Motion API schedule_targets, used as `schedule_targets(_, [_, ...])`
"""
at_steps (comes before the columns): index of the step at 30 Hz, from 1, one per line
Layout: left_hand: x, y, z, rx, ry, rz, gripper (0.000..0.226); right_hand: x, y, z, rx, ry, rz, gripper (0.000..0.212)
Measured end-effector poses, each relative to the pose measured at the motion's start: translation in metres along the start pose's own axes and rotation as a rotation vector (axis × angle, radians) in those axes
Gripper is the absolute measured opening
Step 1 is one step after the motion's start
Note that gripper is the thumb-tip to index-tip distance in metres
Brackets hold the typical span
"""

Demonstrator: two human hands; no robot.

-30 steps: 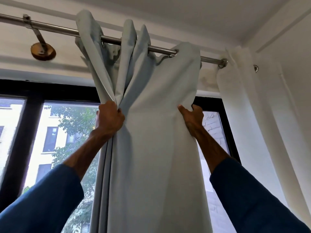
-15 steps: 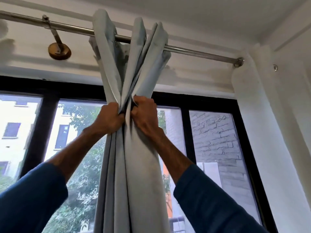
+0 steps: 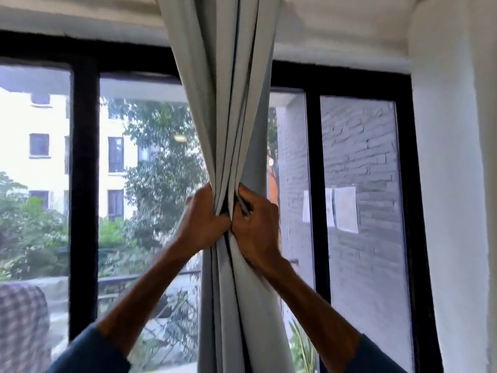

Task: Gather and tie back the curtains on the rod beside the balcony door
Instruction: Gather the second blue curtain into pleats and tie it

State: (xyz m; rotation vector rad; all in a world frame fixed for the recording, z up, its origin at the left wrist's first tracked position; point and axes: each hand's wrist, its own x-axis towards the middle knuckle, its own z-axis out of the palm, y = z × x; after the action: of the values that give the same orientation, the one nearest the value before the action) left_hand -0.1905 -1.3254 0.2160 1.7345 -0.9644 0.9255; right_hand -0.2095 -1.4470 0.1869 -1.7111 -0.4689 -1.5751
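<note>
A pale grey curtain (image 3: 223, 103) hangs in a tight bundle of folds down the middle of the head view, in front of the window. My left hand (image 3: 204, 222) grips the bundle's left side, fingers curled round the folds. My right hand (image 3: 256, 224) grips the right side at the same height, knuckles almost touching the left hand. Both forearms reach up from dark blue sleeves. The rod is out of view above the frame.
A black-framed window (image 3: 83, 184) spans the view, with trees and a pale building outside. A second white curtain (image 3: 451, 184) hangs at the right edge against the wall. A checked object (image 3: 21, 327) sits at the lower left.
My right hand pulled the spread curtain leftward into a bundle against my left hand. Both hands then slid down the folds, and the view dropped, so the rod left the frame.
</note>
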Motion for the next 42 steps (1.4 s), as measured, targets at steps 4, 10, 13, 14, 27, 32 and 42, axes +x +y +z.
schedule_targets(4, [-0.081, -0.017, 0.023, -0.037, -0.088, -0.088, 0.024, -0.094, 0.006, -0.018, 0.012, -0.018, 0.078, 0.036])
schedule_targets(10, [-0.194, -0.038, 0.051, 0.024, -0.232, -0.281, 0.030, -0.231, 0.025, -0.033, -0.168, -0.012, 0.204, 0.033])
schedule_targets(13, [-0.237, -0.049, 0.060, 0.069, -0.229, -0.375, 0.033, -0.291, 0.026, -0.034, -0.245, -0.048, 0.269, 0.035])
schedule_targets(14, [-0.248, -0.050, 0.062, 0.079, -0.216, -0.391, 0.035, -0.307, 0.024, -0.033, -0.263, -0.056, 0.297, 0.036])
schedule_targets(27, [-0.316, -0.034, 0.071, 0.115, -0.173, -0.488, 0.050, -0.373, -0.004, -0.046, -0.080, -0.155, 0.495, 0.036])
schedule_targets(32, [-0.319, -0.064, 0.078, 0.186, -0.087, -0.707, 0.030, -0.376, 0.033, -0.089, -0.083, -0.170, 0.709, 0.016])
schedule_targets(42, [-0.360, -0.096, 0.092, 0.189, -0.294, -0.783, 0.021, -0.408, 0.082, -0.083, -0.175, -0.374, 0.954, 0.015])
